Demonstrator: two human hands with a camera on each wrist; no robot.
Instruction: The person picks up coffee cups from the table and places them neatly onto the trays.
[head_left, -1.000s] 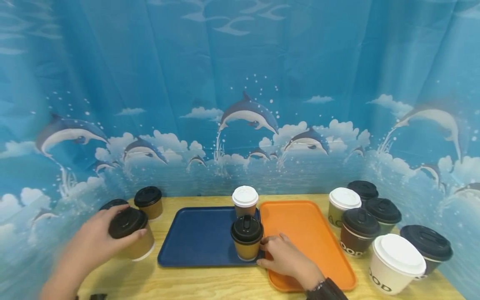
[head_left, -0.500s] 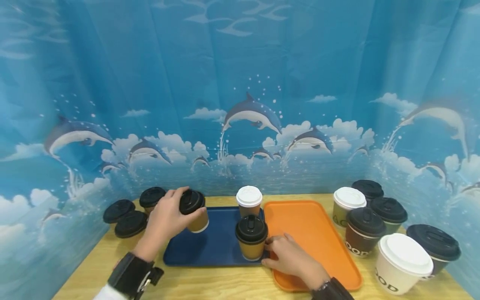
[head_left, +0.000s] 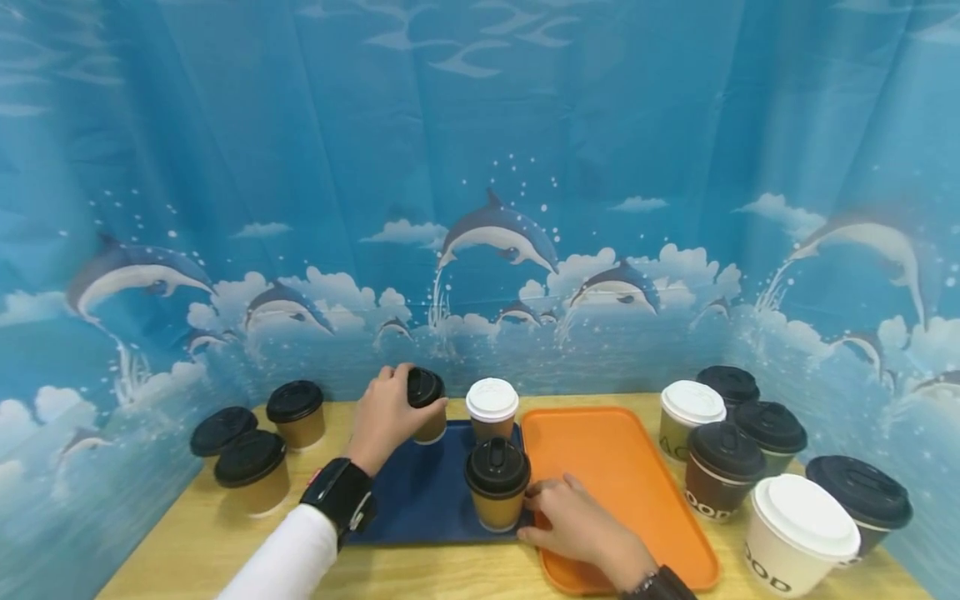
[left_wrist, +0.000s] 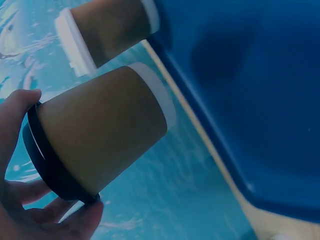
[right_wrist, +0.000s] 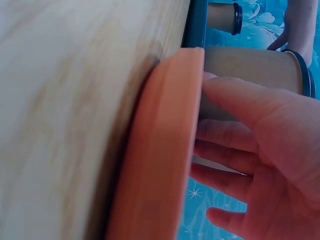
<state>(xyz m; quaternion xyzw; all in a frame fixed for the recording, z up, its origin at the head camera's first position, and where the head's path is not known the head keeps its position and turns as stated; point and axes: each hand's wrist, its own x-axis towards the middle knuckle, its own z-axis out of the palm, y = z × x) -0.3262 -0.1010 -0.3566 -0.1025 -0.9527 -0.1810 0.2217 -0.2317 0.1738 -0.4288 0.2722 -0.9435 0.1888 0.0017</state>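
A brown paper coffee cup (left_wrist: 102,127) with a black lid is gripped around its lid by my left hand (head_left: 392,408). This cup is at the far part of the blue tray (head_left: 416,508), tilted and apart from the tray in the left wrist view. Beside it on the tray is a brown cup with a white lid (head_left: 492,400). A black-lidded brown cup (head_left: 498,487) stands upright at the tray's front right. My right hand (head_left: 577,521) lies close beside its base, fingers loosely bent over the orange tray (head_left: 607,450); whether they touch the cup I cannot tell.
Several black-lidded brown cups (head_left: 255,471) stand on the wooden table (head_left: 180,542) at the left. At the right is a group of cups with white lids (head_left: 804,517) and black lids (head_left: 723,450). A blue dolphin curtain (head_left: 480,250) hangs behind.
My left hand has carried the black-lidded cup from the left group rightward and away over the blue tray, next to the white-lidded cup. My right hand has stayed in place.
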